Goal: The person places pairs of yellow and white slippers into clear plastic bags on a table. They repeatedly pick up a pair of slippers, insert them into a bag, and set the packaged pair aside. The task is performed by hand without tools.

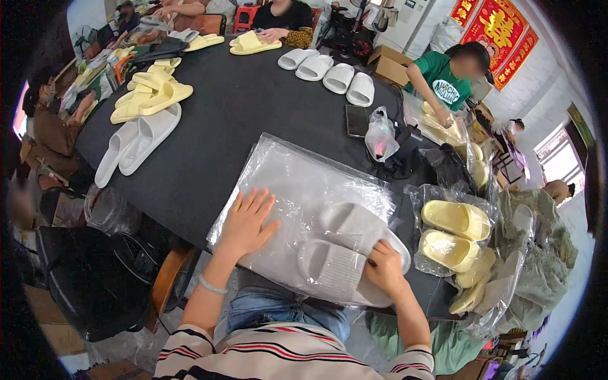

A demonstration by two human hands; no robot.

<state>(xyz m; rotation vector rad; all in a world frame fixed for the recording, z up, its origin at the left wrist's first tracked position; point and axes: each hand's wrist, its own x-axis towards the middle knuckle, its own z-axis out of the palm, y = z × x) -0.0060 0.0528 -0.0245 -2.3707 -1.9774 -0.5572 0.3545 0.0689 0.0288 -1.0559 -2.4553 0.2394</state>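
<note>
A stack of clear plastic bags (285, 171) lies at the near edge of the black table. My left hand (250, 221) rests flat on it, fingers spread. To its right, a pair of grey slippers (335, 263) lies side by side, toes pointing left, with their front parts under the clear film of the top bag. My right hand (385, 266) is closed on the slippers between their straps and heels. The heel ends stick out past the bag. Its fingertips are partly hidden.
Bagged yellow slippers (453, 250) lie to the right, beside a bag-covered pile. Loose yellow slippers (152, 92) and grey slippers (136, 142) are at the left; white slippers (337, 79) stand at the back. A phone (356, 121) lies mid-right. Several people sit around the table (209, 120).
</note>
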